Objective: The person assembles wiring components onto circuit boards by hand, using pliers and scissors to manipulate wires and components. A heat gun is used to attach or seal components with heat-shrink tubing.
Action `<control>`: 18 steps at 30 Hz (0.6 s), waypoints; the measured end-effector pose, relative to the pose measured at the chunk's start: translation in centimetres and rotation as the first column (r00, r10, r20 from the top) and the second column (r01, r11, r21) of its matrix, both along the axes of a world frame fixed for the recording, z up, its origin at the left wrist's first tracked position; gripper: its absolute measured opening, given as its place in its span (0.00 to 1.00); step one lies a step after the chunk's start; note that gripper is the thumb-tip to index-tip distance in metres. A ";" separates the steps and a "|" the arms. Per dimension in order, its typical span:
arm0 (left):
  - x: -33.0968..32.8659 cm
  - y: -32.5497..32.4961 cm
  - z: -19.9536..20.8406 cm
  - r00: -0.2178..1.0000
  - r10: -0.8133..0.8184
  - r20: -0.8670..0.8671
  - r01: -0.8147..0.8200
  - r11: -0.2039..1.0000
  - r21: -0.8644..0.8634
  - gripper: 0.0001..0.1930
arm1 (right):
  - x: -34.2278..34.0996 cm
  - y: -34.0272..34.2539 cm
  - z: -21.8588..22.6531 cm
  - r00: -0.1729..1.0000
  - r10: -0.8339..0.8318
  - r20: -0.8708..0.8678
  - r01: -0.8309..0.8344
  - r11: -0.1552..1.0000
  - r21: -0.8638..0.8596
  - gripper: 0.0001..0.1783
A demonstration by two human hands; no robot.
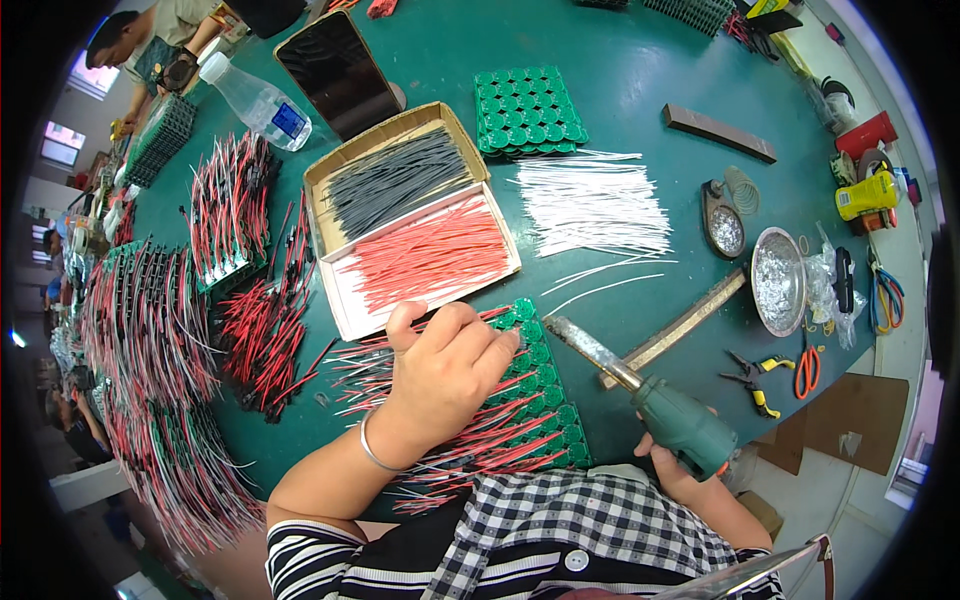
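My left hand (445, 375), a bracelet at its wrist, is closed with curled fingers over a panel of round green circuit boards (545, 385). Whatever its fingertips pinch is hidden. Red and white wires (480, 445) stick out leftward from the panel, under and beside that hand. My right hand (675, 475) is wrapped round the green body of a soldering gun (685, 425). The gun's metal barrel points up and left, and its tip stands near the panel's upper right corner.
A split box (330, 290) holds black and red wires. White wires (595, 205) lie beyond the panel. Wired boards (150, 330) crowd the left. At right are a metal bar (680, 325), a metal bowl (778, 282), pliers (755, 378) and scissors (807, 370). A bottle (255, 100) stands far left.
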State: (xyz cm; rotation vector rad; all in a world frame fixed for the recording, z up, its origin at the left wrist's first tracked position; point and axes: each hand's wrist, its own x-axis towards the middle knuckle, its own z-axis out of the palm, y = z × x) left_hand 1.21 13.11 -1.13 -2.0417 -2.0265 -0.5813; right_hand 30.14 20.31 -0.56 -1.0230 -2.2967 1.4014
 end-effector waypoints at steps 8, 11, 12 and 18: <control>0.0 0.0 -0.8 1.000 -0.011 -0.016 0.011 1.000 -0.009 0.05 | -0.6 0.2 -1.2 0.990 0.137 -0.033 -0.125 0.963 0.239 0.14; 0.1 0.1 -0.9 1.000 -0.006 -0.018 0.005 1.000 -0.011 0.05 | -0.6 0.0 -1.2 0.994 0.098 -0.055 -0.091 0.989 0.121 0.13; 0.1 0.0 -0.9 1.000 -0.004 -0.017 0.004 1.000 -0.012 0.05 | -0.7 -0.1 -1.2 0.995 0.071 -0.073 -0.066 0.996 0.066 0.12; 0.1 0.1 -0.8 1.000 0.001 -0.021 -0.001 1.000 -0.012 0.05 | -1.0 0.0 -0.9 0.994 0.083 -0.072 -0.076 0.993 0.089 0.11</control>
